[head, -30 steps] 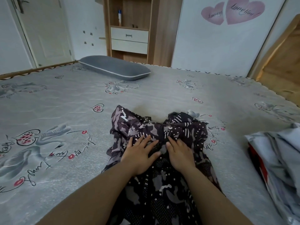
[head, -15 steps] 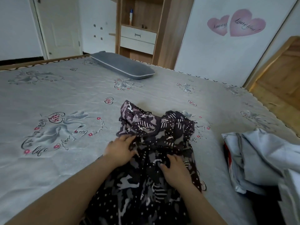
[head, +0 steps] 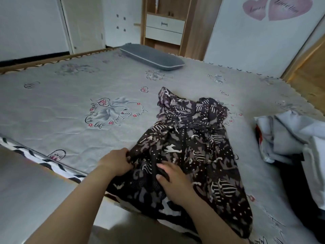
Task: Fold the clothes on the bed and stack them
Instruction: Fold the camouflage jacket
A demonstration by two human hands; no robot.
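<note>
On grey bed (head: 70, 120), patterned dress (head: 193, 147), pillow (head: 153, 57)

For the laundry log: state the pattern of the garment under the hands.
Dark garment with grey camouflage-like blotches, white dots and white striped patches; head view.

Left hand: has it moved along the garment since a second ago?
Yes. The left hand has slid from the garment's waist, toward the bed's near edge, gripping the left hem.
</note>
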